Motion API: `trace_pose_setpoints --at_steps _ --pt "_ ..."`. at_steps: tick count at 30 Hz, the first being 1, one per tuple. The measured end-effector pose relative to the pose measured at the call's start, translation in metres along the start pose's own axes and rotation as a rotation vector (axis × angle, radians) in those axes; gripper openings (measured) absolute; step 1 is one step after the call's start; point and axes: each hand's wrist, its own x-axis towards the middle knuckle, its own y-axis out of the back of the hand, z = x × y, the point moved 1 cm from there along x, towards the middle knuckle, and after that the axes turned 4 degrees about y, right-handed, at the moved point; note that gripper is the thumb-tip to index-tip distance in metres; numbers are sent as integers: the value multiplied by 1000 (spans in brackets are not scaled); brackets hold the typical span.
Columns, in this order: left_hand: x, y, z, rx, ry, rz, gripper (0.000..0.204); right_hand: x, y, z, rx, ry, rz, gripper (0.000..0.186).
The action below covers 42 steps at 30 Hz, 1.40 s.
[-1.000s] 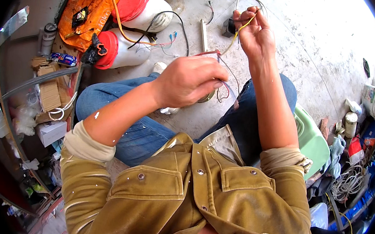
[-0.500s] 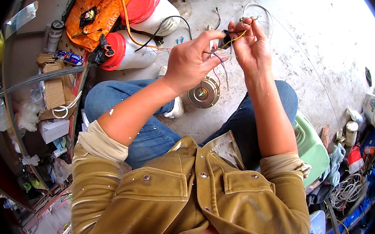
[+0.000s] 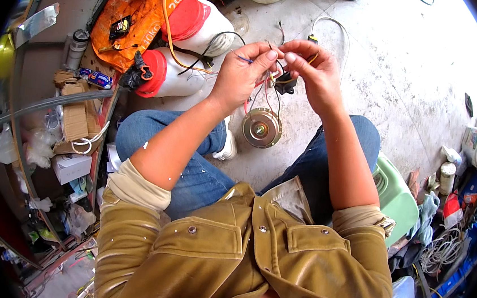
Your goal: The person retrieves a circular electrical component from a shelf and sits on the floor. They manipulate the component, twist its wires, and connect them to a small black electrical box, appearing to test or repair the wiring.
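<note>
My left hand [image 3: 241, 75] and my right hand [image 3: 316, 76] meet fingertip to fingertip above the floor, both closed in a pinch on thin electric wires. A blue wire [image 3: 245, 60] sticks out of the left fingers, and a yellow wire [image 3: 313, 58] runs by the right ones. Which wire ends sit between the fingertips is too small to tell. Red, white and dark wires hang below and lead down to a round metal motor [image 3: 261, 128] on the floor between my legs. Partly hidden behind the right hand is a small black box [image 3: 286, 85].
Two white containers with red lids [image 3: 153, 73] stand at the left beside an orange sack [image 3: 140, 4]. A white cable [image 3: 346, 36] curves across the floor beyond my hands. A green plastic stool [image 3: 396, 191] is by my right knee; clutter and coiled cable [image 3: 442, 249] lie farther right.
My hands have come together, with the left one turned toward the right one. The right hand has gone from palm-up to a pinch against the left fingertips. The view has shifted slightly.
</note>
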Motion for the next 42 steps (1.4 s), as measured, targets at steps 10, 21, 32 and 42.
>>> trace_pose_setpoints --at_steps 10,21,32,42 --pt "1 12 -1 50 -120 11 17 -6 -17 -8 -291 -123 -39 19" --pt "1 22 9 -299 68 -7 20 -6 -21 1 -150 -2 23 13" --pt "1 25 21 166 -50 -28 15 -11 -24 -6 -193 -29 -49 11" --pt "4 25 15 225 -169 -60 13 -13 -23 -6 -242 -50 -40 16"
